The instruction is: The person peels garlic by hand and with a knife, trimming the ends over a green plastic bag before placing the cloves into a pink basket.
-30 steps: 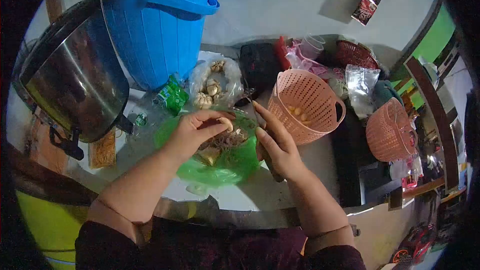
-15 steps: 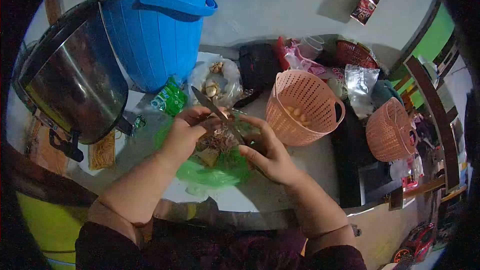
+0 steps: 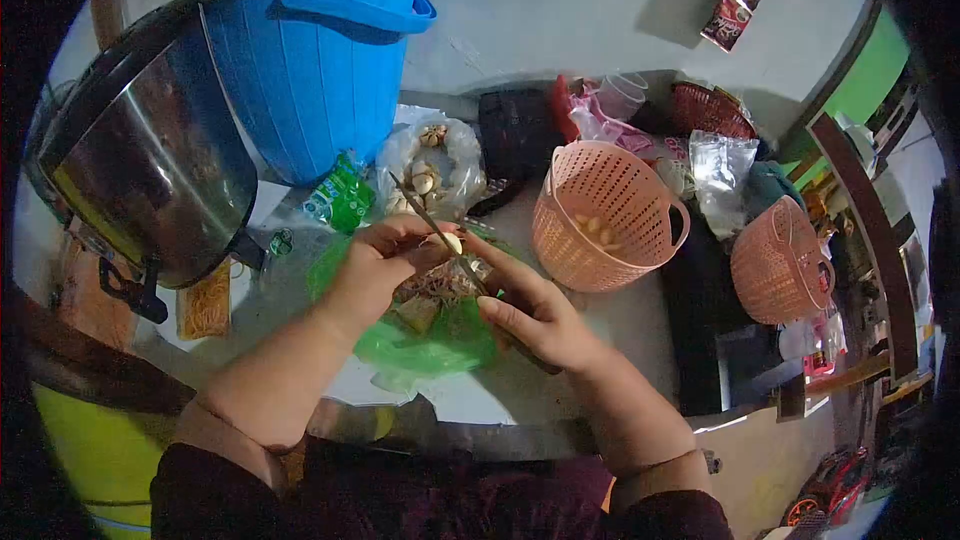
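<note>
Between the fingertips of my left hand (image 3: 385, 260) is a pale garlic clove (image 3: 452, 243). My right hand (image 3: 530, 310) is closed round the handle of a knife (image 3: 432, 220), whose blade slants up and left, right beside the clove. Below both hands a green plastic bag (image 3: 430, 348) lies spread out, with a heap of dry peelings (image 3: 425, 302) on it. A pink perforated basket (image 3: 605, 210) stands to the right of my hands and holds several pale cloves (image 3: 597, 230). Behind the hands, a clear plastic bag (image 3: 455, 155) contains garlic bulbs (image 3: 424, 180).
A tall blue bucket (image 3: 310, 70) and a large dark metal pot (image 3: 150, 150) stand at the left. Near the bucket lies a green packet (image 3: 342, 198). A second pink basket (image 3: 780, 260) is at the right, beside a silver bag (image 3: 722, 175).
The knife blade has turned, now showing more of its edge than its flat side. The pale clove in my left fingertips has come into clear view. Both hands stay in nearly the same place.
</note>
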Demonstrator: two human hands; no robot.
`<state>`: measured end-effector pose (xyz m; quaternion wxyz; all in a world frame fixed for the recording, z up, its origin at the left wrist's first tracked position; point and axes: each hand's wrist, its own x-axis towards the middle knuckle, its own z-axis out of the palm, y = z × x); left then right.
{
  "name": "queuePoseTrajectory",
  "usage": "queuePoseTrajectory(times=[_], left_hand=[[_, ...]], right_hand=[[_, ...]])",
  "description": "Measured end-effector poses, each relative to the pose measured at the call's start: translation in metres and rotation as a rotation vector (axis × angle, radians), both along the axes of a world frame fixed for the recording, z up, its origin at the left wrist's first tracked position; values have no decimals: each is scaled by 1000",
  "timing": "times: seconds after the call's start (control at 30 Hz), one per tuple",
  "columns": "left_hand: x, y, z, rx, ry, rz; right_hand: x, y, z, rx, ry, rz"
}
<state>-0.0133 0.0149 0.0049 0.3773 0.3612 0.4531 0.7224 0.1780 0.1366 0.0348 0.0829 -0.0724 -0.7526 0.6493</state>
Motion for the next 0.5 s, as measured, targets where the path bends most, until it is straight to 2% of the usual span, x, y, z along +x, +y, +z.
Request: queuePoseTrajectory(times=[0.27, 0.5], left_hand=[[3, -1, 7, -56, 9, 2], [1, -1, 1, 72, -61, -91]], right_hand=[[0, -2, 4, 42, 18, 5], [0, -1, 0, 51, 65, 14]])
